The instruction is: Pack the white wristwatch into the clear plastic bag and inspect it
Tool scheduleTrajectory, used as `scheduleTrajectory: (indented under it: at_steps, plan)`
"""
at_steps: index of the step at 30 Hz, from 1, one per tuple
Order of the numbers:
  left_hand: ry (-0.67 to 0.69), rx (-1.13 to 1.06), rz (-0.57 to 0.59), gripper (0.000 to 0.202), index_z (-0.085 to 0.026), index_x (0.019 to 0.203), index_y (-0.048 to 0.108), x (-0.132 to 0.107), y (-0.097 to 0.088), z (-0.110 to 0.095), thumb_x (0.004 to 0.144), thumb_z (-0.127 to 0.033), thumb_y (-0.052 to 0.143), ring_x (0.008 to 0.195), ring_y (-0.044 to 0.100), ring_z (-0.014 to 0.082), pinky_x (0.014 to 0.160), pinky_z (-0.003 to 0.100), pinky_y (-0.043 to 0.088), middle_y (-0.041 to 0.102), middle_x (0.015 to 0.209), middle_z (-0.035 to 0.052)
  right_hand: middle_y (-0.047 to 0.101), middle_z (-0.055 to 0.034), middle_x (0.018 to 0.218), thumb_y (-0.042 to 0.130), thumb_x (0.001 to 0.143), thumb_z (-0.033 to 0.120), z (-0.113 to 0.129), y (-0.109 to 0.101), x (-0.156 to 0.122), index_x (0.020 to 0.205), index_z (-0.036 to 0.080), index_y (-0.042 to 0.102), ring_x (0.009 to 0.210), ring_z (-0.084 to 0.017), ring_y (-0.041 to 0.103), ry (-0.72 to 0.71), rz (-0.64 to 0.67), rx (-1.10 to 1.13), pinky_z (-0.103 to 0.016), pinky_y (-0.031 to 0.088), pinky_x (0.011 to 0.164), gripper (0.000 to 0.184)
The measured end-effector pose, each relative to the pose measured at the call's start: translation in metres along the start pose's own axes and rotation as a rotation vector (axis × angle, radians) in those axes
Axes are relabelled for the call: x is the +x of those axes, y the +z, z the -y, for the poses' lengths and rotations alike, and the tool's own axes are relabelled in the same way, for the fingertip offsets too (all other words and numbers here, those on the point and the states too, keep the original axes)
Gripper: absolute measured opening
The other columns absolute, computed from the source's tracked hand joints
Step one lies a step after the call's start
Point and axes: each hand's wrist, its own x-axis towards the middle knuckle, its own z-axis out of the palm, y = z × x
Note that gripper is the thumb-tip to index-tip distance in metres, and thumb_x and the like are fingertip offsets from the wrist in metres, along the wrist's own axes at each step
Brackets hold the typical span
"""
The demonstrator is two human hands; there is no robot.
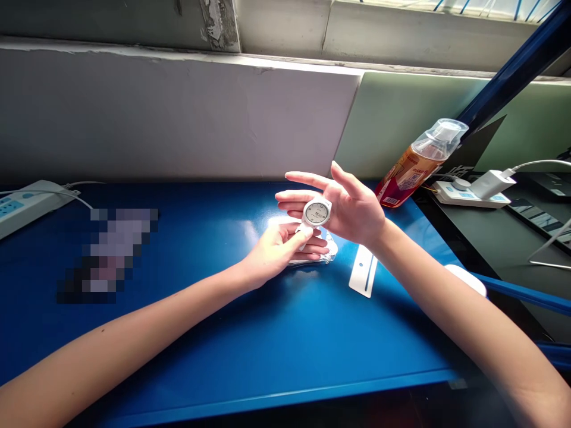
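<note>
My left hand [282, 248] pinches the strap of a white wristwatch [317, 212] with a round grey dial, holding it up over the blue table [214, 333]. My right hand [343, 202] is open beside it, palm turned toward the watch and fingers stretched out to the left, touching or nearly touching the watch case. Under both hands lies a clear plastic wrapper [328, 249] on the table. A flat white strip with a blue line [363, 270] rests just to the right of it.
An orange-labelled bottle [417, 163] with a clear cap leans at the back right. White power strips lie at the far left [22, 205] and the right [473, 191], the latter with a charger plugged in. A white rounded object [466, 279] sits by my right forearm.
</note>
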Motion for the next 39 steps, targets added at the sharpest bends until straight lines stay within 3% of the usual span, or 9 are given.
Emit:
scheduleTrajectory:
  at_steps: [4, 11, 16, 22, 27, 33, 39]
  plan:
    - [0.053, 0.023, -0.065, 0.045, -0.011, 0.1, 0.071, 0.001, -0.001, -0.004, 0.085, -0.053, 0.072, 0.091, 0.075, 0.0249, 0.092, 0.042, 0.06, 0.077, 0.096, 0.0133, 0.075, -0.0058, 0.115, 0.053, 0.094, 0.048, 0.001, 0.0, -0.006, 0.122, 0.023, 0.065, 0.113, -0.024, 0.068, -0.016, -0.066, -0.091, -0.042, 0.051, 0.1, 0.039]
    - [0.14, 0.132, -0.185, 0.044, -0.01, 0.1, 0.07, 0.004, -0.008, -0.001, 0.083, -0.051, 0.074, 0.094, 0.074, 0.0254, 0.09, 0.043, 0.06, 0.076, 0.099, 0.0127, 0.075, -0.0058, 0.111, 0.065, 0.087, 0.036, -0.011, -0.01, -0.027, 0.106, 0.021, 0.071, 0.108, -0.021, 0.068, -0.16, -0.325, -0.178, -0.039, 0.049, 0.102, 0.025]
    - [0.231, 0.309, -0.225, 0.034, -0.011, 0.098, 0.07, 0.006, -0.016, 0.002, 0.089, -0.043, 0.069, 0.093, 0.073, 0.0242, 0.082, 0.037, 0.061, 0.074, 0.1, 0.0116, 0.074, -0.0057, 0.105, 0.068, 0.086, 0.039, -0.025, -0.02, -0.052, 0.102, 0.022, 0.072, 0.091, -0.018, 0.07, -0.186, -0.504, -0.287, -0.032, 0.056, 0.083, 0.024]
    - [0.596, 0.909, -0.259, 0.022, -0.015, 0.109, 0.067, 0.001, -0.022, 0.01, 0.099, -0.028, 0.053, 0.089, 0.071, 0.0198, 0.078, 0.029, 0.057, 0.074, 0.1, 0.0085, 0.07, -0.0013, 0.081, 0.065, 0.089, 0.049, -0.042, -0.013, -0.062, 0.12, 0.021, 0.062, 0.062, -0.014, 0.065, -0.131, -0.462, -0.488, -0.027, 0.055, 0.057, 0.041]
    - [0.913, 1.297, -0.147, 0.02, -0.013, 0.114, 0.062, -0.003, -0.024, 0.018, 0.098, -0.015, 0.05, 0.087, 0.07, 0.0186, 0.073, 0.027, 0.057, 0.072, 0.101, 0.0103, 0.07, -0.0003, 0.073, 0.068, 0.087, 0.046, -0.051, -0.009, -0.062, 0.102, 0.021, 0.072, 0.059, -0.014, 0.064, -0.209, -0.489, -0.616, -0.027, 0.055, 0.057, 0.029]
    - [1.035, 1.492, -0.156, 0.02, -0.013, 0.114, 0.062, -0.004, -0.022, 0.018, 0.101, -0.021, 0.048, 0.088, 0.071, 0.0211, 0.074, 0.031, 0.059, 0.073, 0.101, 0.0122, 0.074, -0.0042, 0.086, 0.074, 0.083, 0.041, -0.055, -0.014, -0.065, 0.098, 0.02, 0.074, 0.07, -0.017, 0.068, -0.228, -0.517, -0.686, -0.027, 0.055, 0.06, 0.025]
    - [1.088, 1.535, -0.174, 0.019, -0.012, 0.109, 0.065, -0.004, -0.021, 0.018, 0.1, -0.023, 0.051, 0.091, 0.072, 0.0229, 0.078, 0.034, 0.059, 0.074, 0.1, 0.0134, 0.071, -0.0046, 0.093, 0.075, 0.082, 0.042, -0.06, -0.019, -0.065, 0.101, 0.021, 0.07, 0.073, -0.016, 0.065, -0.164, -0.483, -0.722, -0.027, 0.054, 0.06, 0.028]
